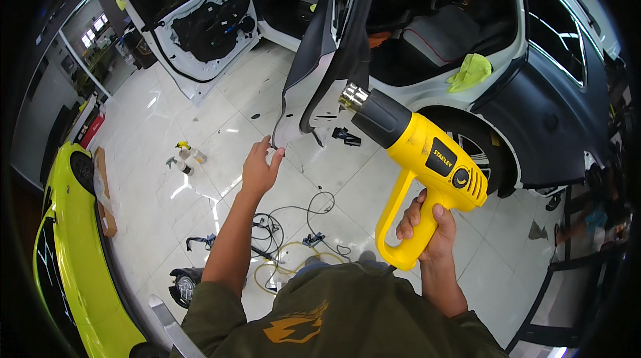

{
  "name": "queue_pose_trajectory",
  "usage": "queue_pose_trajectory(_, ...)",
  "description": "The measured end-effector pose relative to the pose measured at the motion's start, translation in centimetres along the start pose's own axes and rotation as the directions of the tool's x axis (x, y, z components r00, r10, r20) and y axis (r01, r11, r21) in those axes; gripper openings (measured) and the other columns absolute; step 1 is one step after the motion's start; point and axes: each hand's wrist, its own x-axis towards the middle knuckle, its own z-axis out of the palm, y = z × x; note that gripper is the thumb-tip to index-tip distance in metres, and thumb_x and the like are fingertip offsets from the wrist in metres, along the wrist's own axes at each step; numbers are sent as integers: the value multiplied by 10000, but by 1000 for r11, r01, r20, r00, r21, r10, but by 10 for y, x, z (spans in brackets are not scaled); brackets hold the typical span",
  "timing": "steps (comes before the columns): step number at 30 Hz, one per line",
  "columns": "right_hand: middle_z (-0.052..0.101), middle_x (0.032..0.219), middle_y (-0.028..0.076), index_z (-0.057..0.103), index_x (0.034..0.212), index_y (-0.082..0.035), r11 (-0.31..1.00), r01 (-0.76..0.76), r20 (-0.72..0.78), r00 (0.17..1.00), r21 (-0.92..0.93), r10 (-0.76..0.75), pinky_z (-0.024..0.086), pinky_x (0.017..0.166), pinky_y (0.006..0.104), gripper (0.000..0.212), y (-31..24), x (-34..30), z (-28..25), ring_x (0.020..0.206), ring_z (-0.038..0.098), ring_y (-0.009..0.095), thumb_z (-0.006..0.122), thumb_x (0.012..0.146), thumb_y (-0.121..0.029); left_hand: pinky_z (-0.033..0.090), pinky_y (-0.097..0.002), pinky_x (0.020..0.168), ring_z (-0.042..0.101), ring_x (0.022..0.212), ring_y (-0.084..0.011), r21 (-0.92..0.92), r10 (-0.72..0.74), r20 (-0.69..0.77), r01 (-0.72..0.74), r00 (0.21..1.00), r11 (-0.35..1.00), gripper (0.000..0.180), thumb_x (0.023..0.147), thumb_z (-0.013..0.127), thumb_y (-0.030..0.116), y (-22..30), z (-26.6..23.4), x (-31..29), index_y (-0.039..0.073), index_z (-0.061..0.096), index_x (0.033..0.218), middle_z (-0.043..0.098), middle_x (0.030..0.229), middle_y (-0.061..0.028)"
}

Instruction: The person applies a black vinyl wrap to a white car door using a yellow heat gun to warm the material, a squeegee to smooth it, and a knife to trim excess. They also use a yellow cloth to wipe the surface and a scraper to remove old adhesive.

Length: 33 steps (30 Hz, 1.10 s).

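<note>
Currently in the right hand [435, 234]: a yellow heat gun [419, 146], gripped by its handle, fingers passing through the loop and thumb lying along the outer side.
Nozzle [354, 96]: bare metal beyond a black collar, tilted up and leftward, toward the open door [312, 71].
Left hand [259, 172]: stretched forward to the bottom corner of the open door, fingers extended, thumb set apart from them; whether pinching the edge, cannot tell.
Open door: swung out from the car and seen nearly edge-on, dark grey on the outer side.
Rear of the car: dark grey side panel [544, 121] above a wheel [474, 151], with a yellow-green cloth [471, 72] draped over the sill just ahead.
Farther door [224, 24]: white, open, inner workings exposed.
Floor [217, 124]: pale glossy tiles, bearing two spray bottles [187, 160] left of the left hand, a small black part [346, 136] near the open door, and tangled cables [270, 230] below.
Far left: lime-green car [83, 251], beside a long cardboard piece [105, 191].
</note>
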Motion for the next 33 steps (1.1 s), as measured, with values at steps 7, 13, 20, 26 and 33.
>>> queue_pose_trajectory(7,559,735,116,490,1068,-40,995,34,-56,998,-90,-39,549,588,406,327,2,0,9,551,587,254,577,886,-297,448,-319,890,590,996,-219,-325,23,-326,-135,945,936,315,988,456,183,33,-53,36,-43,561,1180,620,1059,-150)
queue_pose_trajectory(13,566,739,119,485,1061,-23,1000,-10,-63,998,-16,9,528,592,390,254,18,2,15,599,595,249,587,888,-177,442,-368,960,581,1069,-239,-431,40,-435,-247,900,868,366,1023,364,213,69,-78,42,-51,537,1207,597,1150,-164)
queue_pose_trajectory(20,571,722,115,491,1034,-22,957,-138,-249,966,-257,72,531,554,361,243,18,6,-24,553,593,233,601,870,-165,459,-340,906,595,1036,-281,161,507,-199,-482,839,861,337,929,577,138,123,-85,86,-3,553,1234,601,1118,-169)
queue_pose_trajectory(26,569,700,98,511,998,-27,928,-256,-427,896,-270,123,523,521,333,214,14,-16,-77,528,580,206,619,863,-153,498,-332,690,604,805,-268,263,563,-156,-516,811,815,284,860,669,124,129,-71,110,-4,639,1112,622,945,-140)
queue_pose_trajectory(33,571,715,94,520,980,-19,921,-310,-452,874,-235,179,517,520,326,216,-9,-22,-112,552,583,190,644,852,-140,510,-324,697,618,817,-265,434,584,-168,-472,794,767,347,851,676,110,125,-69,107,-17,612,1167,633,956,-144)
